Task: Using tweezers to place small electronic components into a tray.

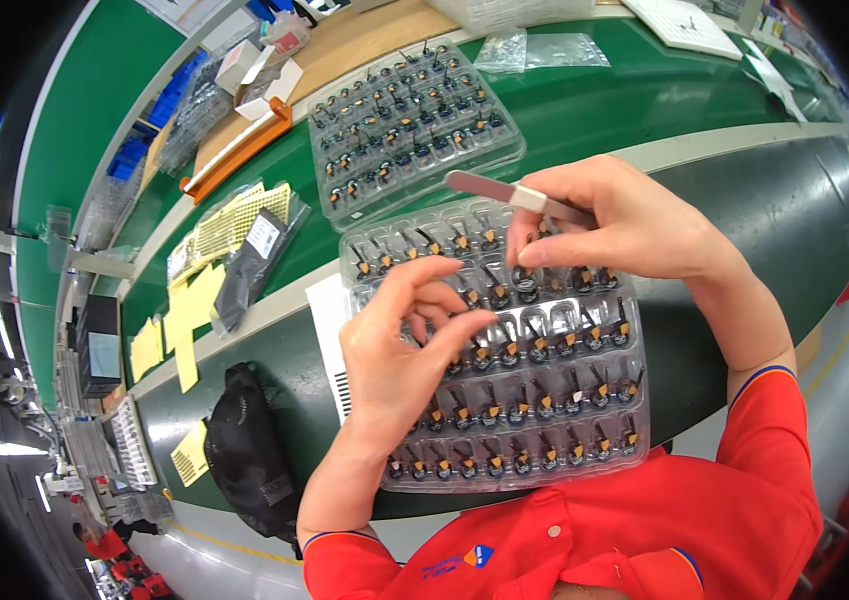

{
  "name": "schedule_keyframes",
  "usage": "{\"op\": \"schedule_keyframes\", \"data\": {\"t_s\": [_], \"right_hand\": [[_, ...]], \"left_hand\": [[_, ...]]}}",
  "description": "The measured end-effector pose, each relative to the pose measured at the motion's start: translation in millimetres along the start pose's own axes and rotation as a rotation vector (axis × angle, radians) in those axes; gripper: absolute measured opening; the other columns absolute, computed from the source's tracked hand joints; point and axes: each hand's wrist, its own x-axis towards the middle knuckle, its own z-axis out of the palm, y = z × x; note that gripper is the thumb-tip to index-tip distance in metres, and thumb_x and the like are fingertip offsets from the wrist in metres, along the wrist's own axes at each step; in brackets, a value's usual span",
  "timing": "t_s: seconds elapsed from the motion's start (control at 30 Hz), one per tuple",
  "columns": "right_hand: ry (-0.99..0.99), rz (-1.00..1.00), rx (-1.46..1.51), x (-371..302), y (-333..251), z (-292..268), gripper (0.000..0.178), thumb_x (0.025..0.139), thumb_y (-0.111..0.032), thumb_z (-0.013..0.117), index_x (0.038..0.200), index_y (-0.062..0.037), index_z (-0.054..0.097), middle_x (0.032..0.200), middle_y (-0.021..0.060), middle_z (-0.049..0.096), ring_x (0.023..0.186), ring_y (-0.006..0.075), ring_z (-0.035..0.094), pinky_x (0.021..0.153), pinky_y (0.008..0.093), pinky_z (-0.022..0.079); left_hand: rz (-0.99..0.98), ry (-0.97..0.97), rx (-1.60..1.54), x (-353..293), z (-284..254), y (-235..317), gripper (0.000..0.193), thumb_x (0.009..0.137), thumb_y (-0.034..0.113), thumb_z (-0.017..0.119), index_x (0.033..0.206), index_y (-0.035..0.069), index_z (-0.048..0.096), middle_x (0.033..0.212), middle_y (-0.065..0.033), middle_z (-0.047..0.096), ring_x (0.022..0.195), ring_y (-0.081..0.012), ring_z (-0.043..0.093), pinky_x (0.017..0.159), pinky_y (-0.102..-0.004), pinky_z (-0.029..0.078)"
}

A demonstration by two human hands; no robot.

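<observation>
Below both hands lies a clear plastic tray, its pockets filled with several small dark parts, each with a thin stem and an orange-tan patch. My left hand hovers over the tray's left side, fingers curved and thumb apart from the index finger, nothing visible between them. Over the tray's far right part, my right hand grips a flat brownish-grey tool with a white band, which points left. Its thumb and fingertips come down close to the parts; whether they also pinch a part cannot be made out.
Beyond the tray, a second clear tray holds similar parts. To the left lie yellow sheets, a dark bagged item and a black cloth item. An orange bar and small boxes stand at the far left.
</observation>
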Motion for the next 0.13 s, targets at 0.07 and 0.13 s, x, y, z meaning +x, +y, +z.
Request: {"op": "schedule_keyframes", "data": {"t_s": [0.07, 0.13], "right_hand": [[0.041, -0.015, -0.092, -6.1, 6.6, -3.5, 0.011, 0.075, -0.012, 0.069, 0.08, -0.004, 0.063, 0.068, -0.0008, 0.058, 0.054, 0.0062, 0.044, 0.05, 0.0222, 0.032], [0.053, -0.013, -0.155, -10.4, 10.6, -5.7, 0.01, 0.075, -0.011, 0.068, 0.08, -0.0042, 0.063, 0.067, -0.0007, 0.059, 0.054, 0.0061, 0.045, 0.05, 0.0222, 0.032]], "left_hand": [[-0.023, 0.023, -0.007, -0.2, -0.9, -3.3, 0.037, 0.069, 0.003, 0.076, 0.102, 0.003, 0.06, 0.07, -0.0003, 0.063, 0.057, -0.0034, 0.053, 0.051, -0.0177, 0.038], [-0.032, 0.039, -0.015, -1.2, -2.9, -6.7, 0.038, 0.069, 0.004, 0.077, 0.103, 0.004, 0.06, 0.072, 0.0003, 0.063, 0.058, -0.0046, 0.054, 0.051, -0.0174, 0.038]]}}
